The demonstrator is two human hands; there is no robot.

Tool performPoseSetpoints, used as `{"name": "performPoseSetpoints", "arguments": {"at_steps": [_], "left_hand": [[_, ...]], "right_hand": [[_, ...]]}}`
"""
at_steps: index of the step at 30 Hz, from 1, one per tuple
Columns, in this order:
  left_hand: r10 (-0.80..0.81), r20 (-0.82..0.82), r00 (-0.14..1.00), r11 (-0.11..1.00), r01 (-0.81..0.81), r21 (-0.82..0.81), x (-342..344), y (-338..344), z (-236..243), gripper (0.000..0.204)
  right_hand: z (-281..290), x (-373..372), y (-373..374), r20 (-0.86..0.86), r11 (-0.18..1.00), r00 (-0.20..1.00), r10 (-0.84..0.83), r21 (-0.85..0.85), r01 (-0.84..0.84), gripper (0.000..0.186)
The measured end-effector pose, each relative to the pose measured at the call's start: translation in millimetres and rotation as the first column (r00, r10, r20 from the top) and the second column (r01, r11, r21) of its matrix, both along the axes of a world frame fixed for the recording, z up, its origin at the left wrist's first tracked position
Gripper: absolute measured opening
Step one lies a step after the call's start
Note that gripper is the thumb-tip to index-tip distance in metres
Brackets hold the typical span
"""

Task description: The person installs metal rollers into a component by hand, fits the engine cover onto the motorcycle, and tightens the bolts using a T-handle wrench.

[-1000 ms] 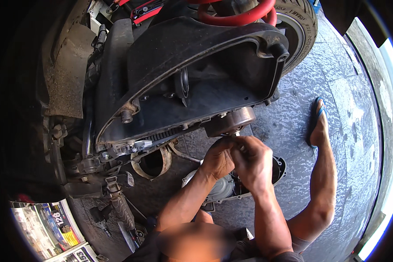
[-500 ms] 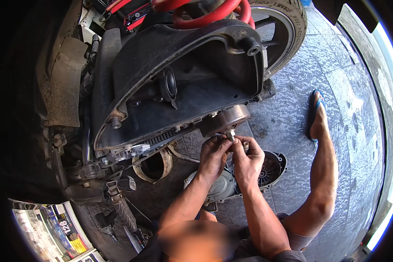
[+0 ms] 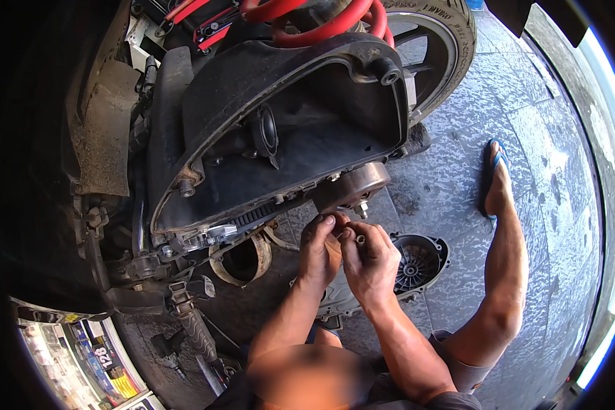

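My left hand and my right hand are close together, fingers bent, below and slightly left of the bell-shaped metal drum. A small bright nut sits on the drum's protruding shaft, clear of my fingers. My right hand is closed on a small metal piece, possibly a nut or sleeve. My left fingers are pinched beside it; what they hold is too small and hidden to name. Under my hands a removed metal engine cover lies on the floor.
A black scooter housing with a red spring and wheel fills the upper view. A metal ring, shock absorber and parts case lie left. My outstretched leg is at right on the tiled floor.
My hands have moved left and down from the drum's shaft, where they were half a second ago, leaving its nut exposed. More of the engine cover now shows.
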State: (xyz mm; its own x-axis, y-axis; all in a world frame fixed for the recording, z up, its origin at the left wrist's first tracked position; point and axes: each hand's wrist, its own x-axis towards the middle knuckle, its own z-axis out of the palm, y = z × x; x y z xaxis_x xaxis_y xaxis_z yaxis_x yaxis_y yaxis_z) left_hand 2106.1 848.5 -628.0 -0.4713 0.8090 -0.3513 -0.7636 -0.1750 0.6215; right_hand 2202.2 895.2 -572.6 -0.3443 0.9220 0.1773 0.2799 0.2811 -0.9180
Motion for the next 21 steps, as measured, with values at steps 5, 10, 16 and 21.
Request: {"name": "performPoseSetpoints", "arguments": {"at_steps": [5, 10, 16, 21], "left_hand": [[-0.042, -0.103, 0.994, 0.998, 0.036, -0.057, 8.5, 3.1, 15.5, 0.023], [-0.07, 0.068, 0.995, 0.994, 0.075, -0.077, 9.1, 9.9, 23.6, 0.026], [-0.146, 0.239, 0.96, 0.988, 0.152, -0.005, 16.1, 10.7, 21.9, 0.024], [-0.121, 0.248, 0.961, 0.992, 0.125, -0.003, 19.2, 14.6, 22.1, 0.021]], "right_hand": [[17.1, 8.6, 8.9, 0.084, 0.997, 0.994, 0.067, -0.029, -0.065, 0.008], [18.0, 12.6, 16.1, 0.08, 0.995, 0.992, 0.101, -0.034, -0.099, 0.009], [16.6, 24.6, 45.7, 0.016, 0.979, 0.99, 0.141, -0.154, -0.137, 0.013], [1.1, 25.4, 59.1, -0.023, 0.968, 0.992, 0.122, -0.217, -0.124, 0.014]]}}
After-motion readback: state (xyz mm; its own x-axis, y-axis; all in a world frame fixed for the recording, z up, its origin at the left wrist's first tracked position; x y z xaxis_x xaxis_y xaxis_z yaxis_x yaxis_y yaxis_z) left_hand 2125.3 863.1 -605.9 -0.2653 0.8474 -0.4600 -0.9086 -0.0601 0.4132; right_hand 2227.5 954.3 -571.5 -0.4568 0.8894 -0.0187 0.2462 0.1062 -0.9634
